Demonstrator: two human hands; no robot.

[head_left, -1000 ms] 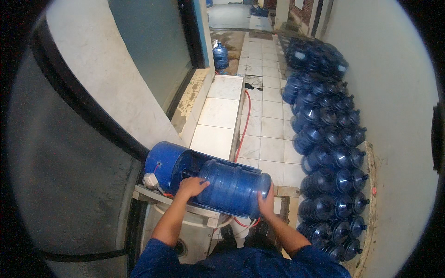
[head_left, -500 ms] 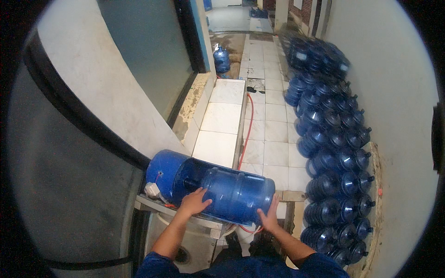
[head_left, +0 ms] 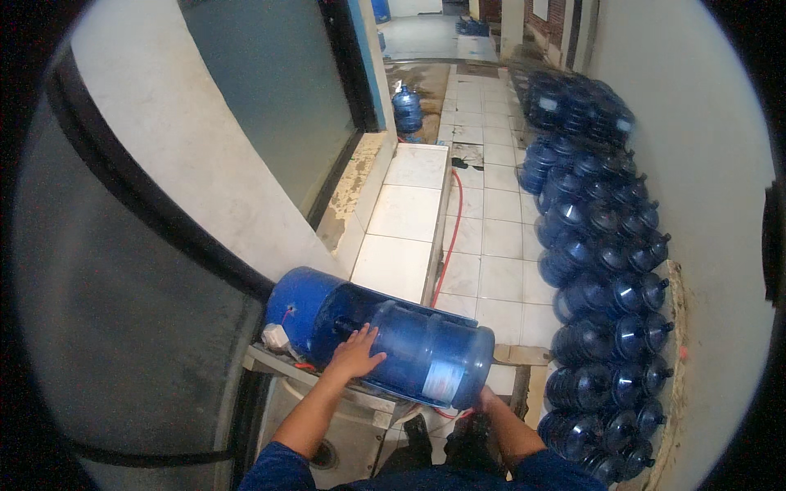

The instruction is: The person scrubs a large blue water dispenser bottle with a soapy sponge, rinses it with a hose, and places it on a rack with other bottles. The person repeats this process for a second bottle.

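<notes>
A large blue water jug (head_left: 426, 348) lies on its side in a blue cut-open drum (head_left: 307, 307), its neck pointing left into the drum. A pale label shows on the jug near its base. My left hand (head_left: 356, 353) rests on the jug's near side by the shoulder, fingers spread and flat. At the base end on the right, my right hand (head_left: 485, 401) touches the lower edge of the jug; its fingers are mostly hidden behind it.
Several rows of blue jugs (head_left: 610, 303) line the right wall. A tiled ledge (head_left: 397, 213) runs beyond the drum, with a red hose (head_left: 455, 229) beside it. One jug (head_left: 407, 110) stands farther off. A white box-like piece (head_left: 276, 336) sits at the drum's near side.
The jug has turned in the drum, bringing its label into sight. My right hand has slid down from the base to its lower edge. The whole view has shifted slightly.
</notes>
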